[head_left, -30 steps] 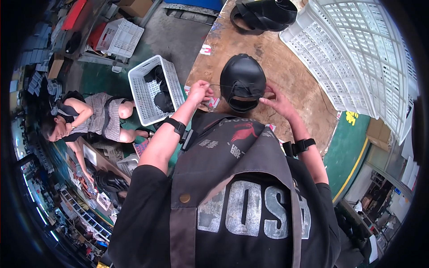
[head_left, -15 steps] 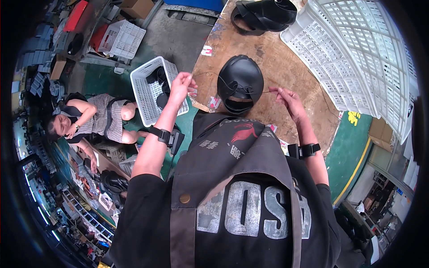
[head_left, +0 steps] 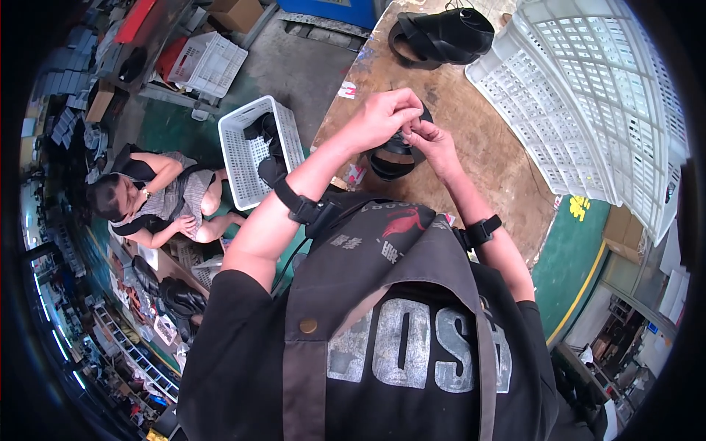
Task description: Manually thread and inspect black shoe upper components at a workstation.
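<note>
A black shoe [head_left: 391, 163] stands on the worn wooden table top, its opening toward me and its front mostly hidden by my hands. My left hand [head_left: 384, 119] has come in over the shoe's lacing, thumb and fingers pinched together. Close against it, my right hand [head_left: 432, 144] is pinched too, and the fingertips of both meet above the shoe. The shoelace is held between them, though the thin strand itself hardly shows among the fingers.
More black footwear [head_left: 445, 37] lies at the table's far edge. Stacked white plastic crates [head_left: 544, 110] lean along the right. On the left, a white basket [head_left: 228, 151] holds black shoes, and a person [head_left: 165, 195] sits beyond it. A yellow floor line [head_left: 581, 290] runs at right.
Both hands have moved inward from either side of the shoe, where each held a lace end stretched out, and now meet above it. The seated person has lowered an arm and leaned forward.
</note>
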Demonstrator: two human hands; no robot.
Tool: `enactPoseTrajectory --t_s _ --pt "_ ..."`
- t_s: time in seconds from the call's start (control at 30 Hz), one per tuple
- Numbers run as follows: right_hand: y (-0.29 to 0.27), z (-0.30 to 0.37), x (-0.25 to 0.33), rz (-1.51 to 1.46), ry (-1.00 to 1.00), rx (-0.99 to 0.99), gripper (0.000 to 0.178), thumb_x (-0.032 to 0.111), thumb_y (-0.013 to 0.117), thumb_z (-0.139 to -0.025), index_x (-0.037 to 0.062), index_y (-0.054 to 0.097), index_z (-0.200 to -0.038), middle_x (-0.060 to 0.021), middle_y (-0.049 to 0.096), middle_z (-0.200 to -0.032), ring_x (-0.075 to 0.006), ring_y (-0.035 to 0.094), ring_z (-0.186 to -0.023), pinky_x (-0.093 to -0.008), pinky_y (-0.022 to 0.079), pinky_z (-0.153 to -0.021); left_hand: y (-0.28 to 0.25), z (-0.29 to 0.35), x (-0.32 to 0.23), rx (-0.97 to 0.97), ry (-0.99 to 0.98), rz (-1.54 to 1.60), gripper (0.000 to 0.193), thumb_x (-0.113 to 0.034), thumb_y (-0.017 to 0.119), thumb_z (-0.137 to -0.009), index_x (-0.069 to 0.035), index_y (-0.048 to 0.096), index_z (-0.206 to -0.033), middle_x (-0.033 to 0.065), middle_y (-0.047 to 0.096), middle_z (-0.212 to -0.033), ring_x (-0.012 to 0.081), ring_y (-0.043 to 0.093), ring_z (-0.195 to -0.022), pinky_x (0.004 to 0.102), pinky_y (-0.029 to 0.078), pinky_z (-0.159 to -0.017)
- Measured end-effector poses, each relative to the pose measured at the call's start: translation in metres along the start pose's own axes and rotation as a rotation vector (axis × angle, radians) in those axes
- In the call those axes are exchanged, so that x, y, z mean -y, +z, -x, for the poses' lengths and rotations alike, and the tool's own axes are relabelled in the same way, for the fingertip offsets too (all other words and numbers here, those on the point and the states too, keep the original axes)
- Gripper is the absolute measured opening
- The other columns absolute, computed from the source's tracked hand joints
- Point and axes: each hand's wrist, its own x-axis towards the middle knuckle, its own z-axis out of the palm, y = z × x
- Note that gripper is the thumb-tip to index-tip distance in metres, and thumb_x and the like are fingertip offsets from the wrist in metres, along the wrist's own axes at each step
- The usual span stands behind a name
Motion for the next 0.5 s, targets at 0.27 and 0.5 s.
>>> enactPoseTrajectory --t_s 0.27,0.5 --pt "-0.007 -0.003 0.003 -0.042 -0.009 -0.118 0.035 0.007 0.063 -0.084 0.001 0.052 -0.117 -0.0071 0.067 -0.088 -0.0079 0.06 -0.071 -0.0216 0.049 -0.066 -0.007 0.0 0.015 -0.329 -0.027 0.125 0.019 -0.01 0.051 -0.09 0.0 0.054 -0.106 0.0091 0.065 -0.094 0.0076 0.059 -0.066 0.0201 0.046 -0.058" --pt "-0.002 -0.005 0.001 0.053 -0.071 -0.139 0.055 0.006 0.064 -0.083 0.002 0.037 -0.13 -0.0068 0.067 -0.081 -0.0084 0.06 -0.068 -0.0209 0.049 -0.065 0.007 0.009 0.012 -0.03 0.431 -0.535 0.036 0.007 0.051 -0.07 -0.004 0.06 -0.103 0.0098 0.062 -0.103 0.0259 0.061 -0.09 0.0321 0.05 -0.075"
